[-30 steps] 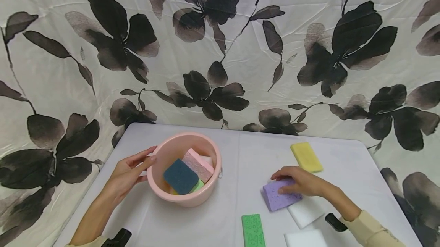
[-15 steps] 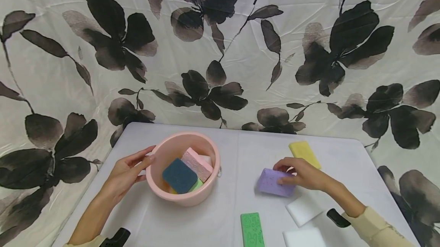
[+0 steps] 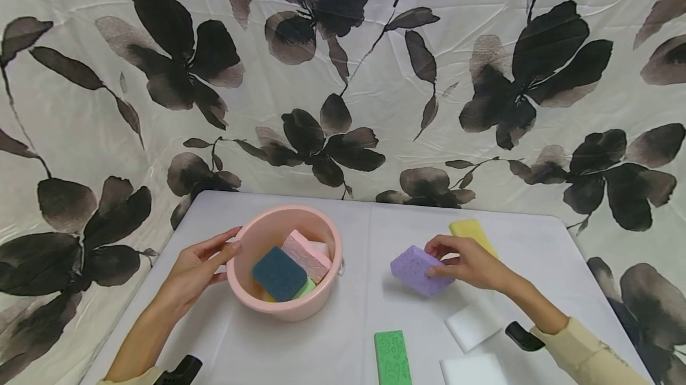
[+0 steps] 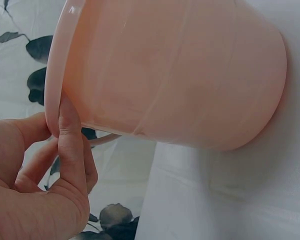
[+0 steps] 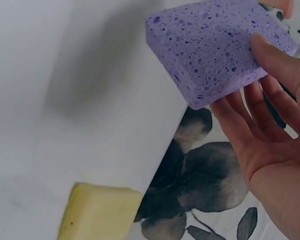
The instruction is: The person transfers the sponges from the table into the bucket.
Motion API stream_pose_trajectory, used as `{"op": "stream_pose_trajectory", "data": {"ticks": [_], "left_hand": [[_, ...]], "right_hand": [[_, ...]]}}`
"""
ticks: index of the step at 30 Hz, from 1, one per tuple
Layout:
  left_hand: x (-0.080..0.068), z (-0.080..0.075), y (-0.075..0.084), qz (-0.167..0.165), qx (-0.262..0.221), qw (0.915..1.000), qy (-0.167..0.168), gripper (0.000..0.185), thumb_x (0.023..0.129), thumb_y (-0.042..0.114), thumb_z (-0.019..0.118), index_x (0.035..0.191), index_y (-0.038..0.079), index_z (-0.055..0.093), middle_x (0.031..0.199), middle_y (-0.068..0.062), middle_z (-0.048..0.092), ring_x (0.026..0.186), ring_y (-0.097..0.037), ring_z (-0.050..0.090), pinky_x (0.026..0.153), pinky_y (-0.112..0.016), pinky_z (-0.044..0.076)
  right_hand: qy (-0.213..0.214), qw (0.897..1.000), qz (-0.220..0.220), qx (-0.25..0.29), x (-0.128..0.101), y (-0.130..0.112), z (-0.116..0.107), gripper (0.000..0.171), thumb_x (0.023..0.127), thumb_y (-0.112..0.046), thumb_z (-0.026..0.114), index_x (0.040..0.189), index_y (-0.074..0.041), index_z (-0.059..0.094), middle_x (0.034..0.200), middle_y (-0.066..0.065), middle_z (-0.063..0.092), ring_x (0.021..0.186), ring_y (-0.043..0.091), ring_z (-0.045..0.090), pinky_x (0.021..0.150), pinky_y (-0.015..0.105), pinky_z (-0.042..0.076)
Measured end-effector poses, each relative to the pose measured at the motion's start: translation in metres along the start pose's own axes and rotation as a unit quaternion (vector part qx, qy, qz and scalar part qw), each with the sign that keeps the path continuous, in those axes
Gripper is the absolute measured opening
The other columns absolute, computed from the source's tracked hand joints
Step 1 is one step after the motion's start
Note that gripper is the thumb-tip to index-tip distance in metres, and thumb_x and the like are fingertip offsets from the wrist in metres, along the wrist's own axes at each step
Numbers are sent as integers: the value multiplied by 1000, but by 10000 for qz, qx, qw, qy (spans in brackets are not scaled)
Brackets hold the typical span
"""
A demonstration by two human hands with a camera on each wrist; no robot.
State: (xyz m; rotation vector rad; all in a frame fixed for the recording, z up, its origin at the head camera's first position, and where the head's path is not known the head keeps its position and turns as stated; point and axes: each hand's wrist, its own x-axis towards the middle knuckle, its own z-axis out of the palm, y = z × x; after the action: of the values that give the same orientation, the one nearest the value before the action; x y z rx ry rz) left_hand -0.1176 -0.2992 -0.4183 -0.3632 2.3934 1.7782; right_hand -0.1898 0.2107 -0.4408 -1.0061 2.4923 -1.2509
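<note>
My left hand (image 3: 195, 269) pinches the rim of a pink bucket (image 3: 292, 312) at its left side, thumb and fingers on either side of the edge in the left wrist view. Inside the bucket lie a dark blue sponge (image 3: 279, 274), a pink sponge (image 3: 306, 256) and bits of green, yellow and white ones partly hidden beneath. To the right, my right hand (image 3: 468, 260) holds a purple sponge (image 3: 420, 271) between thumb and fingers, raised off the table with its shadow below. The sponge's porous face shows large in the right wrist view.
A yellow sponge (image 3: 471, 235) lies behind the right hand. Two white sponges (image 3: 474, 326) rest nearer the front right, one cut off by the frame. A green patterned sponge (image 3: 392, 358) sits at the front middle. Floral fabric (image 3: 321, 75) hangs behind the white table (image 3: 354, 337).
My right hand has lifted the purple sponge off the white one and carried it up and a little left, tilting it. The left hand stays at the bucket rim.
</note>
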Motion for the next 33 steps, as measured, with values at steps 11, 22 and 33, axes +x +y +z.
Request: {"op": "stream_pose_trajectory", "data": {"ticks": [11,22,33], "left_hand": [[0,1,-1,76,61,10000,11,73,98,48,67,158,14,43,145,-16,49,98,2,63,82,-25,59],[-1,-1,-1,179,-14,9998,-23,72,98,47,68,157,12,44,124,-3,58,98,1,63,81,-25,60],[-1,-1,1,172,24,9998,-48,73,98,48,67,157,13,44,131,-10,56,100,1,63,82,-25,59]], "right_hand": [[332,9993,180,84,9,-13,-1,30,83,-15,87,105,-7,69,100,2,68,93,17,69,82,25,58],[553,9970,202,503,24,-29,1,30,84,-11,86,107,-4,68,100,5,69,92,18,69,86,30,59],[542,9845,701,1512,42,-51,5,36,84,-8,85,113,0,65,102,12,66,90,22,69,80,33,61]]}}
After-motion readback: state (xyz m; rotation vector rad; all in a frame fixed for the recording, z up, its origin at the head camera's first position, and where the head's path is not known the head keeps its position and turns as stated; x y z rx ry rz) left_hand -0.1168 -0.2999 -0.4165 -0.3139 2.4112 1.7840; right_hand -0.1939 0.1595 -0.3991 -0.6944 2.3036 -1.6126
